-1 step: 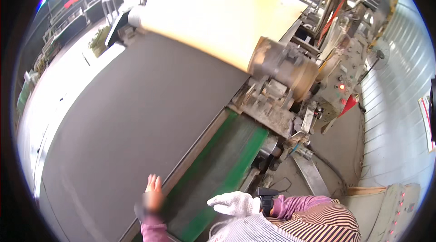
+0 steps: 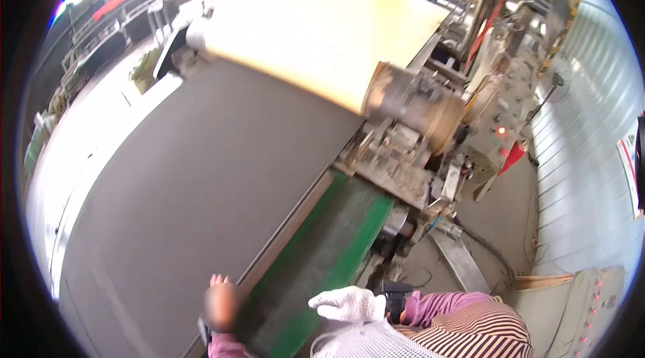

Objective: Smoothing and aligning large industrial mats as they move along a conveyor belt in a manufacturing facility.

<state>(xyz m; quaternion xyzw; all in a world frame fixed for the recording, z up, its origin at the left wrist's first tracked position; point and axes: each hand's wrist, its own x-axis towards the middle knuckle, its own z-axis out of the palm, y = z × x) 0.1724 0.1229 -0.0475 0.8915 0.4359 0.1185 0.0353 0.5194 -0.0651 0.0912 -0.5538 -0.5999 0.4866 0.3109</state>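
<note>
A broad dark grey sheet (image 2: pixel 195 170) stretches away from me on the left, its right edge running along a narrow rail. At the near part of that edge is my left hand (image 2: pixel 220 299), bare and partly blurred. Its short-showing fingertips point forward over the sheet, and nothing shows in them. My right hand (image 2: pixel 348 304), in a white knitted glove, hovers over the green-edged belt (image 2: pixel 312 264) with fingers stretched to the left and nothing held. Whether the left palm touches the sheet or the rail I cannot tell.
A wide yellow sheet (image 2: pixel 295 28) rises beyond the dark one. To its right stand a worn roller drum (image 2: pixel 413 102) and greasy machine parts. Further right are a control panel with red lights (image 2: pixel 502 131), a metal wall and a cabinet (image 2: pixel 588 311).
My left hand has drawn back slightly toward me along the sheet's edge, and less of its fingers shows. My right hand has barely moved.
</note>
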